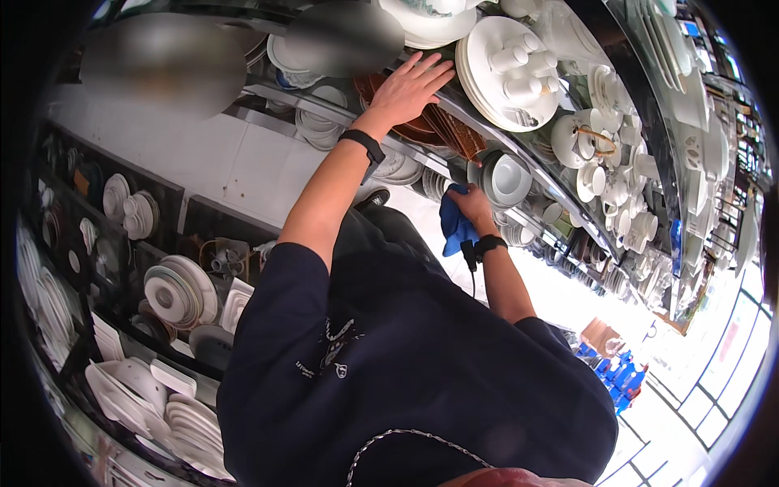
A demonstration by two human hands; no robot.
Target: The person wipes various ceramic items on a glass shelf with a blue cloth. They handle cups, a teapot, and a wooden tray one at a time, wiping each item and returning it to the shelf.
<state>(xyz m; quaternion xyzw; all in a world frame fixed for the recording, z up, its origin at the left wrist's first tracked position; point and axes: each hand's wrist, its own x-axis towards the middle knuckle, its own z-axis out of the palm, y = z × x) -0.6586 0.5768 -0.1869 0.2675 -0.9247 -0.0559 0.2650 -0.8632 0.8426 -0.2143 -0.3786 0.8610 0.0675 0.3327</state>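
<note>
My left hand [414, 91] is stretched out over a shelf edge [453, 100], back of the hand up and fingers spread. It holds nothing; whether it rests on the edge I cannot tell. Just beyond its fingertips stands a stack of white plates [481, 79] topped with several small white cups [522, 88]. Below the hand, on a lower shelf, are brown dishes [453, 131]. My right hand [473, 204], lower and nearer my body, grips a bunched blue cloth [456, 225]. Grey-white bowls [508, 179] sit close beside that hand.
A white teapot [572, 141] with a curved handle stands among cups on the right shelf. Behind me to the left, another shelf unit holds stacked plates [182, 292] and white dishes [195, 426]. Pale floor tiles [243, 152] run between. Blue items [621, 377] stand at far right.
</note>
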